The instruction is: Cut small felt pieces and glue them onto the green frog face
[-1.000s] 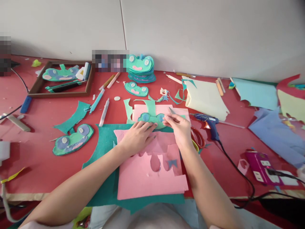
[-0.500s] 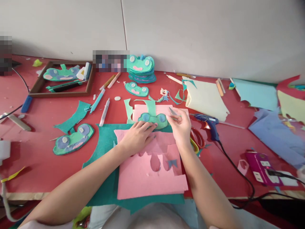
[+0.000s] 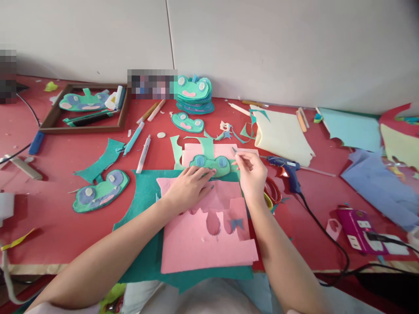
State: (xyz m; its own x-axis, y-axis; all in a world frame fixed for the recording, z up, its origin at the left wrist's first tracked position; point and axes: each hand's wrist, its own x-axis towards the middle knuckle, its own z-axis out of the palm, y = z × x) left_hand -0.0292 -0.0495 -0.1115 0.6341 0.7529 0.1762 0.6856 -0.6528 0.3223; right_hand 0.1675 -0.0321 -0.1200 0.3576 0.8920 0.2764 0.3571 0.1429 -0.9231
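Note:
My left hand (image 3: 188, 187) lies flat, fingers stretched, over the lower edge of a green felt frog face (image 3: 212, 163) with two blue eye circles. Under its palm is pink felt (image 3: 203, 250) with cut-out holes, on a larger teal felt sheet (image 3: 140, 200). Just right of the frog face, my right hand (image 3: 252, 172) is closed in a pinch on a small grey pointed piece (image 3: 234, 150); whether it is felt or a tool tip I cannot tell. Scissors (image 3: 273, 189) with red and yellow handles lie partly hidden beside my right wrist.
A blue glue gun (image 3: 286, 168) lies to the right, its cord running near a purple power strip (image 3: 355, 231). Finished frog faces (image 3: 194, 91) are stacked at the back. A wooden frame (image 3: 83, 129), pens (image 3: 144, 152) and another frog face (image 3: 101, 192) are at left.
My right hand has shifted slightly right, away from the frog face's right eye, and its fingers have turned, still pinching the grey piece. My left hand stays put.

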